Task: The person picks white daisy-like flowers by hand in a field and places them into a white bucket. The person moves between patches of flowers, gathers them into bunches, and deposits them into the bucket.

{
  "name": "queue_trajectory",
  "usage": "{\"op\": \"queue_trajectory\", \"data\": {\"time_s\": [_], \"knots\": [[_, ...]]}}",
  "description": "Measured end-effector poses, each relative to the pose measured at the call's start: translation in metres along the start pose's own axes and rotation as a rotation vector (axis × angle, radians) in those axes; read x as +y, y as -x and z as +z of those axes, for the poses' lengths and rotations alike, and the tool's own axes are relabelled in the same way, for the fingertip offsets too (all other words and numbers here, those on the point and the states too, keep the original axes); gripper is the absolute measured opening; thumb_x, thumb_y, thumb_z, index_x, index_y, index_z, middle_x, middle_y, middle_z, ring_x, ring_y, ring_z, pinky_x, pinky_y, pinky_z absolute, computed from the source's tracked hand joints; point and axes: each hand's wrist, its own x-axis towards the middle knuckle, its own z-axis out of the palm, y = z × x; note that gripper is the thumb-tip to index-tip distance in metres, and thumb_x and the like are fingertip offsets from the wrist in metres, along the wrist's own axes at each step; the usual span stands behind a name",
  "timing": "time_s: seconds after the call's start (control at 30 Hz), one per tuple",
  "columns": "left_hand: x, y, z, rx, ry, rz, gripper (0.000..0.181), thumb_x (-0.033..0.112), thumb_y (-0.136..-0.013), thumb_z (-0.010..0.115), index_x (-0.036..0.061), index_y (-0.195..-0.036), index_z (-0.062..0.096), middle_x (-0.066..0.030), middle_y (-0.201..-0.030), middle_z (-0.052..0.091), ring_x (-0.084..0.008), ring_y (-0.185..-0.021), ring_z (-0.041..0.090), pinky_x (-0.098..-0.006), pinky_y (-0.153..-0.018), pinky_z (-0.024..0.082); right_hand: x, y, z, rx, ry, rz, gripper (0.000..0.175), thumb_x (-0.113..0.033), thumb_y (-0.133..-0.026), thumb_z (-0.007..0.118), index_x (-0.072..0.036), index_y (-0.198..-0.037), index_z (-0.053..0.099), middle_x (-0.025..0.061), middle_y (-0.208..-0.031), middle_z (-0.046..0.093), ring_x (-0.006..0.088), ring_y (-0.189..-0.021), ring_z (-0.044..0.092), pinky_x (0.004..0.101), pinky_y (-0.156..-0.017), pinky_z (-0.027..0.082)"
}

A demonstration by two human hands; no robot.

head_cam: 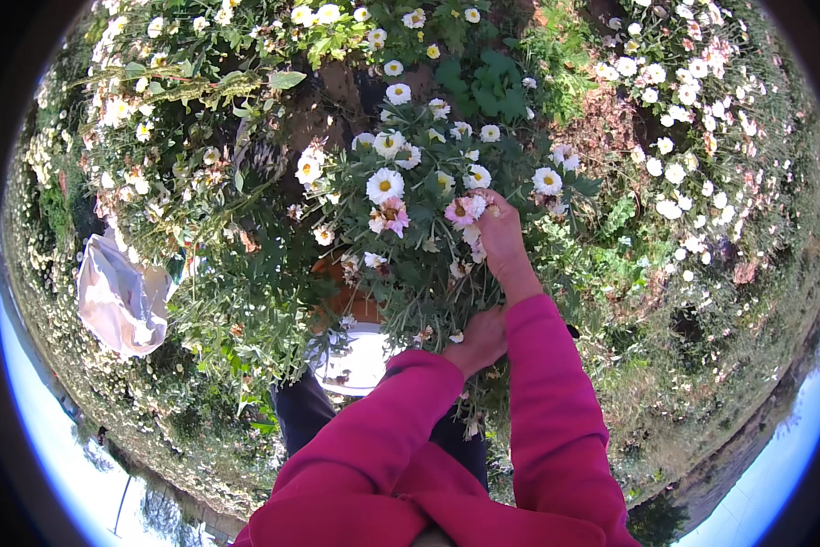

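Note:
A leafy plant with white, yellow-centred daisy-like flowers [385, 185] stands before me. My right hand [500, 232] reaches up into it, its fingers closed on pinkish-white flower heads [461, 211]. Below it, my left hand [478, 342] is low among the stems, partly behind the right forearm; its fingers are hidden, so what it touches cannot be told. Near my legs, under the plant's near edge, is a white round container [355, 359], with an orange-brown one [348, 301] just beyond it.
At the left a white sack [122, 294] lies among the plants. Dense flowering plants [683, 89] surround me on both sides. Patches of brown soil [338, 89] show beyond the plant. A long leafy stalk [211, 85] hangs across the upper left.

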Motion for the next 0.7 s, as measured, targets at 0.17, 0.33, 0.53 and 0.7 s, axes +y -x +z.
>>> {"op": "queue_trajectory", "data": {"time_s": [0.17, 0.33, 0.53, 0.7], "knots": [[-0.004, 0.006, -0.004, -0.131, -0.021, -0.032, 0.022, 0.022, -0.072, 0.055, 0.0067, -0.088, 0.056, -0.0148, -0.081, 0.059, -0.034, -0.078, 0.057, -0.0408, -0.066, 0.046, 0.029, 0.031, -0.013, 0.021, 0.07, -0.192, 0.013, 0.002, -0.075, 0.056, -0.002, -0.087, 0.06, -0.0014, -0.076, 0.056, 0.0033, -0.066, 0.048, 0.0182, -0.056, 0.04], [-0.001, 0.001, -0.011, -0.239, -0.002, -0.118, 0.018, 0.023, -0.071, 0.057, 0.007, -0.08, 0.06, -0.0113, -0.083, 0.062, -0.0305, -0.078, 0.059, -0.0414, -0.064, 0.047, 0.014, 0.062, -0.006, 0.057, 0.093, -0.321, 0.008, 0.0, -0.077, 0.056, -0.002, -0.085, 0.057, -0.003, -0.073, 0.054, 0.0028, -0.065, 0.047, 0.0179, -0.057, 0.039], [0.004, -0.003, -0.007, -0.163, -0.006, -0.115, 0.025, 0.026, -0.074, 0.056, 0.0059, -0.09, 0.056, -0.0141, -0.084, 0.06, -0.0322, -0.078, 0.058, -0.0428, -0.065, 0.047, -0.001, 0.05, -0.014, 0.175, 0.342, -0.329, 0.014, -0.006, -0.076, 0.058, -0.002, -0.089, 0.056, -0.0013, -0.071, 0.055, 0.0048, -0.063, 0.047, 0.0209, -0.058, 0.042], [0.0, 0.0, -0.004, -0.016, 0.069, -0.014, 0.026, 0.024, -0.076, 0.054, 0.0031, -0.093, 0.053, -0.0159, -0.08, 0.058, -0.0334, -0.074, 0.057, -0.0427, -0.064, 0.047, -0.016, 0.033, 0.002, 0.027, 0.401, -0.277, 0.045, -0.006, -0.074, 0.058, -0.003, -0.118, 0.05, 0.0057, -0.103, 0.058, 0.0087, -0.087, 0.052, 0.0233, -0.077, 0.042]]}}
